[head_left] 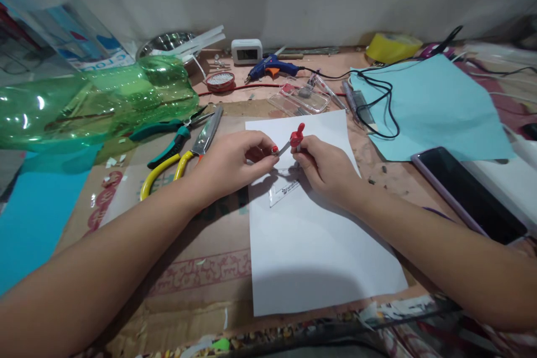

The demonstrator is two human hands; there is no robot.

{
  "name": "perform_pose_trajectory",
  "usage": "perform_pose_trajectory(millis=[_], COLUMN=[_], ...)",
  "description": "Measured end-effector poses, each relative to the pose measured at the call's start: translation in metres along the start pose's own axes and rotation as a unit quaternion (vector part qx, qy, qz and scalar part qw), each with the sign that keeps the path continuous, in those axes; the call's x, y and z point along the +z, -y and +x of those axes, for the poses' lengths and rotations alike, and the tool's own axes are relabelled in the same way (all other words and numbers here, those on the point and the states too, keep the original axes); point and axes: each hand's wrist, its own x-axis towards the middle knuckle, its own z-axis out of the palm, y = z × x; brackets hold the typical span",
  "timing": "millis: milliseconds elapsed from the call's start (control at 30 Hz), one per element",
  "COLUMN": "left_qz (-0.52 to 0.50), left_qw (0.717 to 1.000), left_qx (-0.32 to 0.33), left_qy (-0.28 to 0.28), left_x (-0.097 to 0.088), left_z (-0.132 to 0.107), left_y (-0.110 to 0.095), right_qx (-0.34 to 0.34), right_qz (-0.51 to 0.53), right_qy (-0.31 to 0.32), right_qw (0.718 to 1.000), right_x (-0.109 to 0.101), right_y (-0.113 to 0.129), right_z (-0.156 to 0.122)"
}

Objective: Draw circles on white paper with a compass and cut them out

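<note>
Above a white sheet of paper (pixel 306 268), both hands hold a drawing compass (pixel 297 136) with a red head and knob, its legs spread. My left hand (pixel 247 159) pinches the end of one grey leg, where a small red tip shows between thumb and finger. Just below the red head, my right hand (pixel 321 162) is closed on the other leg, most of which its fingers hide. A clear plastic ruler piece (pixel 285 187) with dark print lies on the paper under the hands, partly covered by them.
Left of the paper lie yellow-handled scissors (pixel 180 165) and green pliers (pixel 172 137), beside a green plastic bottle (pixel 96 98). Behind are a blue glue gun (pixel 272 67) and a clear case (pixel 300 96). A phone (pixel 470 193) and light-blue paper (pixel 436 106) are at right.
</note>
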Motion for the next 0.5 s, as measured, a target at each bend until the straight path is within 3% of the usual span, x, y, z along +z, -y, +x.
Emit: perform_pose_trajectory(millis=[500], left_qz=[-0.012], left_qw=[1.000], left_qx=[-0.008], left_qy=[-0.002], left_x=[0.0020], left_z=[0.0004], left_y=[0.0002], right_qx=[0.004], right_qz=[0.006], right_qy=[0.001], right_qw=[1.000], right_x=[-0.0011], right_y=[0.0007], right_z=[-0.0005])
